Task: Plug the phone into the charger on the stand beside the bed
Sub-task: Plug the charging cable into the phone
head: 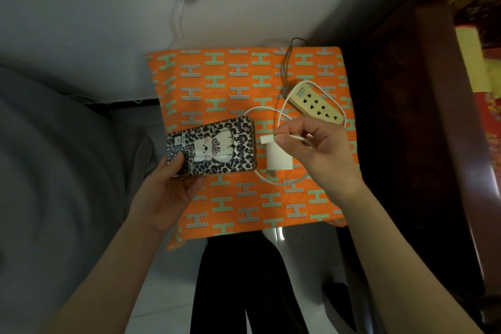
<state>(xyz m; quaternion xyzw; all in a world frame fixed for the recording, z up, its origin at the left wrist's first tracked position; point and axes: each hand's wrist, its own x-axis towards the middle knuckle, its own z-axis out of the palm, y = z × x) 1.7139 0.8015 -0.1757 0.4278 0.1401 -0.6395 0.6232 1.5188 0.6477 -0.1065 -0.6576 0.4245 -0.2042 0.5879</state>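
The left hand point(165, 192) grips the near-left end of the leopard-print-cased phone point(212, 148), thumb on its back, held face down above the orange cloth-covered stand point(244, 211). Just right of the phone, the right hand point(322, 154) pinches the white cable connector point(267, 139) between thumb and forefinger, close to the phone's right edge but apart. Beneath lies the white charger block point(279, 158). Farther right rests a beige power strip point(315, 102).
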